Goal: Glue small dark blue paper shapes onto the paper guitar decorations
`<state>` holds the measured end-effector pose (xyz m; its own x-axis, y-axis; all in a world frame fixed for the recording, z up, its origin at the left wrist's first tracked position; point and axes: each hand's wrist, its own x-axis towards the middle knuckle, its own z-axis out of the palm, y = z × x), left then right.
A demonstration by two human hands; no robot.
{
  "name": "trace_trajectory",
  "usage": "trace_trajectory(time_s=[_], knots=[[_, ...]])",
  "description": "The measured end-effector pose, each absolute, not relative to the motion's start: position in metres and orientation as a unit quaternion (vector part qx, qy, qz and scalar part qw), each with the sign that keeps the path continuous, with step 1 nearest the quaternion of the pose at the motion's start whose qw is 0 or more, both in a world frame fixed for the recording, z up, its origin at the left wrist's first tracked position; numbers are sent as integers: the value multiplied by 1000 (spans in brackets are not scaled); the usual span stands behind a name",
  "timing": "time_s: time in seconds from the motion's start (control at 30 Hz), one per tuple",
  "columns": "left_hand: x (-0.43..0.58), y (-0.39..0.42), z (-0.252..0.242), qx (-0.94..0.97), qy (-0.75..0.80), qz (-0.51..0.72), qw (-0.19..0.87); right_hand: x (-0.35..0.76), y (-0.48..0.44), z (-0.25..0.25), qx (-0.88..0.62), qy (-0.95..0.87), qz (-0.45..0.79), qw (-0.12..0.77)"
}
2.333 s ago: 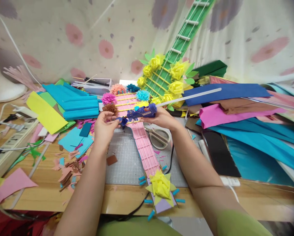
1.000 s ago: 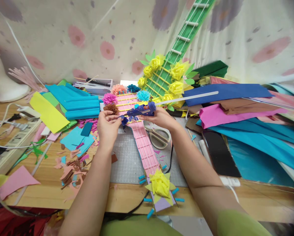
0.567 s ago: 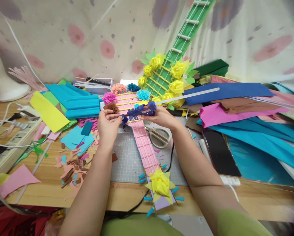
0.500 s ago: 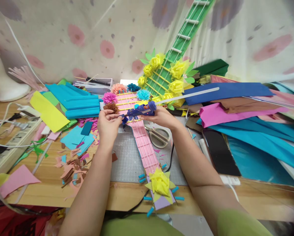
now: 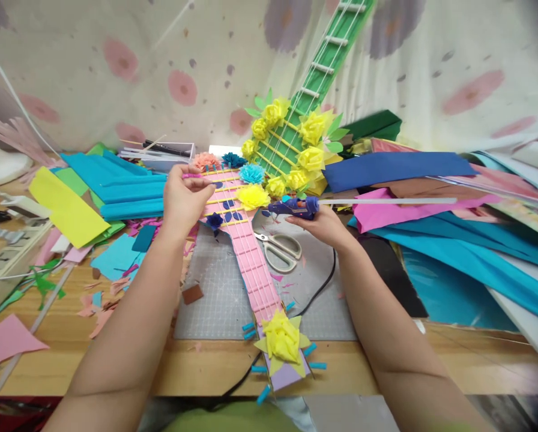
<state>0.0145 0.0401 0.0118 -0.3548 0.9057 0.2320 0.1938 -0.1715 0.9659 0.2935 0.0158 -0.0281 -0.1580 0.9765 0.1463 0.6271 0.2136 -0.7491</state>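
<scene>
A pink paper guitar (image 5: 256,264) lies on the grey cutting mat (image 5: 215,282), with paper flowers round its body and a yellow flower (image 5: 282,339) on its head. My left hand (image 5: 185,195) is over the left edge of the body, fingers closed together; what they hold, if anything, is hidden. Near it are a dark blue flower (image 5: 215,222) and a partly covered magenta one. My right hand (image 5: 325,225) grips a blue glue gun (image 5: 298,207), its nozzle pointing left beside the yellow flower (image 5: 253,197) on the body. A long white glue stick juts from its back.
Scissors (image 5: 280,251) lie on the mat right of the guitar neck. Behind stands a green paper guitar (image 5: 280,147) with yellow flowers. Coloured paper sheets (image 5: 399,171) pile up at right. Paper scraps (image 5: 116,255) and a power strip (image 5: 12,264) are at left.
The glue gun has moved right, away from my left hand, uncovering the yellow flower and blue dots on the body. My left hand has moved up and left, over the magenta flower. The view has shifted.
</scene>
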Motion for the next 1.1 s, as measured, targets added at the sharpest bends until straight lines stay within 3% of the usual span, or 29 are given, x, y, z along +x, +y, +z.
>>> trace_trajectory(time_s=[0.4,0.6,0.83,0.93,1.0,1.1], knots=[[-11,56,19,655,523,486,247,294,17,-72,-690,-643,216,253],[-21,40,15,639,492,506,306,297,15,-68,-665,-687,192,221],[-32,40,16,668,475,457,345,313,-12,-32,-685,-722,80,57],[-34,43,12,676,486,409,374,307,-28,-4,-710,-697,96,-31],[-33,43,12,690,500,383,354,287,-29,14,-661,-738,137,14],[-29,42,13,698,508,390,321,237,-13,29,-590,-758,224,164]])
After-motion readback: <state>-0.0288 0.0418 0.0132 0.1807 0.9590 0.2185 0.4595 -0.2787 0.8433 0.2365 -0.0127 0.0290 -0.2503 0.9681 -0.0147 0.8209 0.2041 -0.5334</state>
